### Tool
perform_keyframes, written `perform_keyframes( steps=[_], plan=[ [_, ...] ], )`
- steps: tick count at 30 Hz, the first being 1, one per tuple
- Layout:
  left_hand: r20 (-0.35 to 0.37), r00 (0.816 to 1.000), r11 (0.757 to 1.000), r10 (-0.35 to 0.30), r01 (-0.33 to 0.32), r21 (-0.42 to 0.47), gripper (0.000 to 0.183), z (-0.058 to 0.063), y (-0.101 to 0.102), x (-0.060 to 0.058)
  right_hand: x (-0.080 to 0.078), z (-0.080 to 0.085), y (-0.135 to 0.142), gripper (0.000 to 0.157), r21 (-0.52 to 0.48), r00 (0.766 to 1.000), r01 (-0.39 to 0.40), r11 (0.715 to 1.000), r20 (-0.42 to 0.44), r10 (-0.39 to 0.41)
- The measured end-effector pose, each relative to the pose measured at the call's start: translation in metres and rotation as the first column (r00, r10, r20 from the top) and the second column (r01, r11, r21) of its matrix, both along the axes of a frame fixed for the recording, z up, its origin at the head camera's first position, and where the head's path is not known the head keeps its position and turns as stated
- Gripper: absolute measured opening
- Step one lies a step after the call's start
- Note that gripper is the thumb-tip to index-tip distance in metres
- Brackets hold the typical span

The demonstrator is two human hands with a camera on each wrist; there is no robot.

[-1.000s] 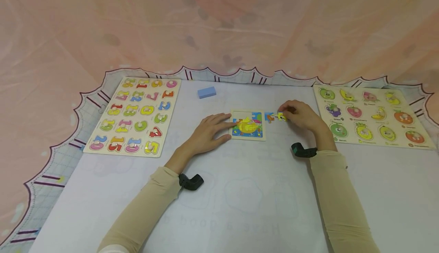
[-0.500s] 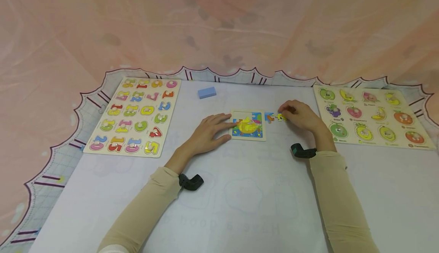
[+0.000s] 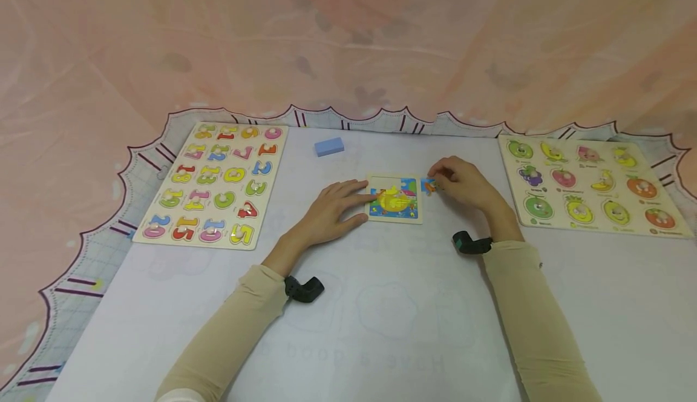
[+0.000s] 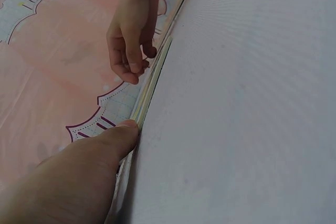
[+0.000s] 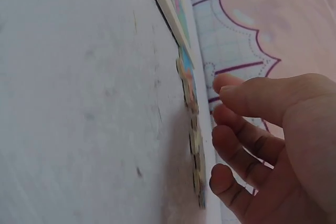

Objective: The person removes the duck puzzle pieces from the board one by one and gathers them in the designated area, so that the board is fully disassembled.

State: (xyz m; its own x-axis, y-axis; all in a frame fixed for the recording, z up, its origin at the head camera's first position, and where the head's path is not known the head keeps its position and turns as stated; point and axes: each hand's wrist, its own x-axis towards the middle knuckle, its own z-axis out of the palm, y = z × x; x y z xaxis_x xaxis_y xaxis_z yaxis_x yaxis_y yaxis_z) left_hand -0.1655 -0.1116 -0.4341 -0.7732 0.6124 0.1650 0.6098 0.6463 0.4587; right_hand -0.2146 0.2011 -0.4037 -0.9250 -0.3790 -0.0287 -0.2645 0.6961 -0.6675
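Note:
My left hand rests at the left edge of a small square jigsaw tray, fingers spread, fingertips over its frame. A yellow bird picture fills most of the tray; bare wood shows at its upper left. My right hand hovers just right of the tray, its fingers loosely bent above a blue and orange jigsaw piece. In the right wrist view, several jigsaw pieces lie in a row on the table beneath the fingers, and nothing shows between thumb and forefinger. From the head, my right hand hides the pieces farther right.
On the left lies a number puzzle board; on the right, a fruit puzzle board. A blue block sits behind the tray. The white table meets a pink patterned cloth at the back.
My right hand has left the yellow piece and moved left toward the tray, over the blue and orange piece. The left hand and the tray have stayed in place.

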Motion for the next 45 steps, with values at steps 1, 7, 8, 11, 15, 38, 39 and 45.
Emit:
perform_keyframes(
  steps=[1,7,8,11,15,38,39,45],
  plan=[
    [0.0,1.0,1.0,0.0,0.0,-0.002,0.046,0.0,0.0,0.0,0.0,0.0,-0.002,0.017,-0.001,1.0,-0.004,1.0,-0.006,0.004],
    [0.008,1.0,1.0,0.002,-0.002,-0.003,0.046,-0.001,0.001,-0.001,0.002,0.0,-0.012,0.017,-0.003,0.999,-0.034,0.999,0.006,0.034],
    [0.011,1.0,1.0,0.002,-0.002,-0.001,0.046,-0.001,0.001,-0.001,0.002,0.0,-0.014,0.017,0.001,0.999,-0.042,0.999,0.007,0.042],
    [0.02,1.0,1.0,0.0,-0.001,0.007,0.046,-0.002,0.002,0.0,0.003,0.0,-0.017,0.016,0.017,0.999,-0.053,0.998,0.002,0.053],
    [0.025,1.0,1.0,-0.001,0.001,0.006,0.046,-0.003,0.004,-0.001,0.005,0.0,-0.021,0.015,0.019,0.998,-0.052,0.998,-0.02,0.053],
    [0.056,0.998,0.998,0.029,-0.032,0.047,0.041,0.001,0.004,0.001,0.009,0.0,-0.037,0.025,0.113,0.988,-0.155,0.981,0.003,0.155],
    [0.057,0.998,0.998,0.039,-0.042,0.054,0.039,0.001,0.005,0.001,0.008,0.0,-0.038,0.025,0.116,0.987,-0.159,0.98,0.004,0.16],
    [0.049,0.992,0.986,0.117,-0.122,0.117,0.035,0.005,0.016,-0.008,0.007,0.002,-0.039,0.026,0.13,0.984,-0.174,0.976,-0.006,0.176]
  ],
)
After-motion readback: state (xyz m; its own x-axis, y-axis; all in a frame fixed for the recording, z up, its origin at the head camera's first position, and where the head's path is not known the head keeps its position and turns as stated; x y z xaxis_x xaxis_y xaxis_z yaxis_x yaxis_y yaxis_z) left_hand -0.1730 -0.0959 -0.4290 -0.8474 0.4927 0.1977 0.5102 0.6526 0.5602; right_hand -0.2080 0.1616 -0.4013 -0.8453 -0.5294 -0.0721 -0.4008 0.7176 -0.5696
